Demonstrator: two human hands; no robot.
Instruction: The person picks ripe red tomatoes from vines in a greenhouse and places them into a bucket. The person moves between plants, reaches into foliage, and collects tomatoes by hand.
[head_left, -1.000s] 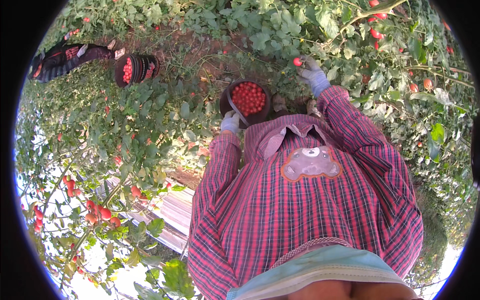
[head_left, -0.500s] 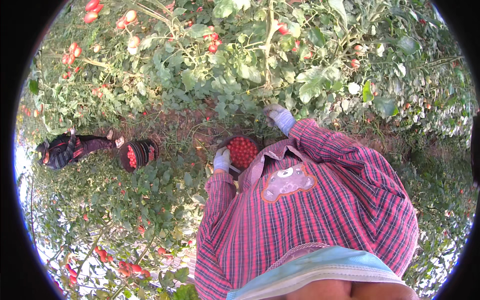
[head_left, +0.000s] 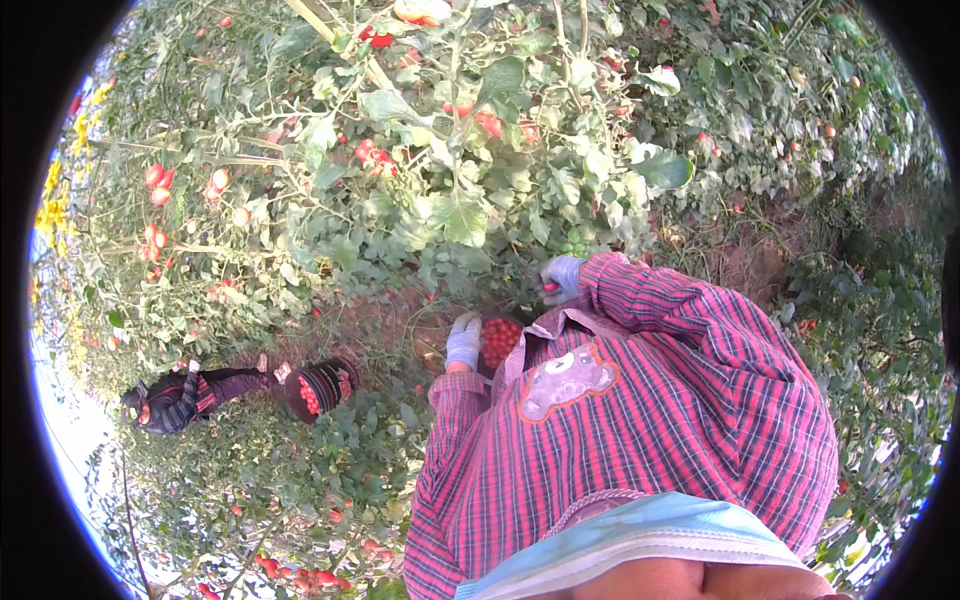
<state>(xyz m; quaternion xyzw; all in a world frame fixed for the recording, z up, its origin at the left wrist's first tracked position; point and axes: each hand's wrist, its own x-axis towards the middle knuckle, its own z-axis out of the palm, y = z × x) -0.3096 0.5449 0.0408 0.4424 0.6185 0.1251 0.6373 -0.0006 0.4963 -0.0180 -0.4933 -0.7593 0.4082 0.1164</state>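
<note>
Leafy vines (head_left: 460, 215) around gloved hands (head_left: 464, 341), round tomatoes (head_left: 502, 341)

A single red tomato (head_left: 550, 287) sits in the right hand (head_left: 560, 278), partly covered by gloved fingers, above and to the right of the dark bucket (head_left: 508, 318) and apart from it. The bucket shows its open mouth, with the left hand (head_left: 464, 340) at its left side; many small, rounded red fruits (head_left: 499, 342) lie closely packed inside, its lower edge hidden
</note>
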